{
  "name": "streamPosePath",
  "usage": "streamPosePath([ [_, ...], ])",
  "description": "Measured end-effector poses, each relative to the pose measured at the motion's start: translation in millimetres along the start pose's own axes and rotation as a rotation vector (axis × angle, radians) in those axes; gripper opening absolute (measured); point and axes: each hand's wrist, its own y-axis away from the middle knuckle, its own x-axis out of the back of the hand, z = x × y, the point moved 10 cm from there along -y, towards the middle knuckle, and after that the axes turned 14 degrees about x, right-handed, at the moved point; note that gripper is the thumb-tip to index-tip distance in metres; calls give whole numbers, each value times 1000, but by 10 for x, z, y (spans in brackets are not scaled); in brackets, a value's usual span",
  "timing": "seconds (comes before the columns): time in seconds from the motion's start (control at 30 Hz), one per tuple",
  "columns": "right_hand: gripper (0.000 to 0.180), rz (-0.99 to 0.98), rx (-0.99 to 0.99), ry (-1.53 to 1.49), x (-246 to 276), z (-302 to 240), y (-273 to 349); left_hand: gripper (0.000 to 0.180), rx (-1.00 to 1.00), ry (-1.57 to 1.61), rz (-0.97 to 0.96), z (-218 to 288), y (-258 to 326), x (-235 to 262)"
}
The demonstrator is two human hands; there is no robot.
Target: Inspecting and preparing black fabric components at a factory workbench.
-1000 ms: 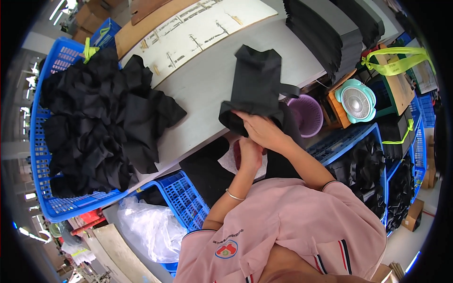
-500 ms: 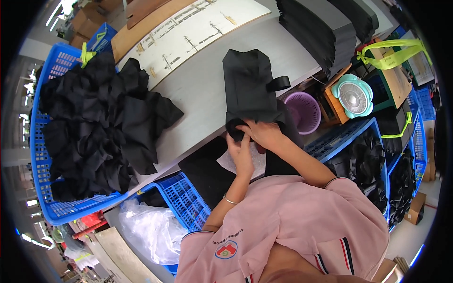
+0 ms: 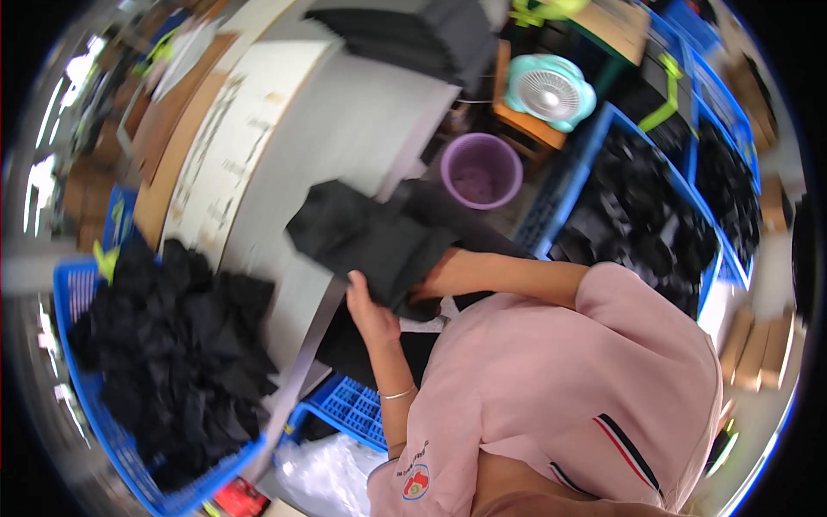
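A black fabric bag (image 3: 366, 241), boxy and partly folded, is held over the near edge of the grey table (image 3: 345, 129). My left hand (image 3: 372, 314) grips its lower left edge, the thumb lying on the outside of the cloth. At the bag's near end is my right hand (image 3: 433, 280). Dark cloth covers its fingers, so I cannot tell whether they are inside the bag or behind it, or how they are bent. The bag is slightly blurred by motion.
Left of me, a blue crate (image 3: 95, 414) is heaped with black fabric pieces (image 3: 181, 345). Stacked black sheets (image 3: 396, 39) lie on the table's far end. To the right are a purple basket (image 3: 482, 172), a turquoise fan (image 3: 551, 90) and blue crates (image 3: 603, 146) of black pieces.
The bag has left the tabletop, come closer to my body and tilted leftward. My left hand has shifted to its side, and my right hand has gone behind cloth. The view has turned right.
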Motion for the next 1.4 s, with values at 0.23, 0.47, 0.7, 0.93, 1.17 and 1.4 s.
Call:
streamPosePath([
  [0.23,59,749,-507,227,1005,-10,1187,53,142,70,-193,-204,43,-535],
  [0.47,22,1596,-861,-1500,123,564,2323,44,605,202,-621,-1120,326,-1400],
  [0.7,29,2161,-980,-956,135,304,5170,55,451,-131,-619,-1152,463,-1334],
  [0.93,41,2526,-1225,-125,551,-769,8185,48,395,-223,-387,-1090,443,-691],
  [1.17,48,1271,-2163,908,694,-933,7750,38,203,-226,-126,-820,507,-172],
  [1.4,41,1101,-1179,-121,396,839,3893,24,-241,-240,188,113,603,404],
])
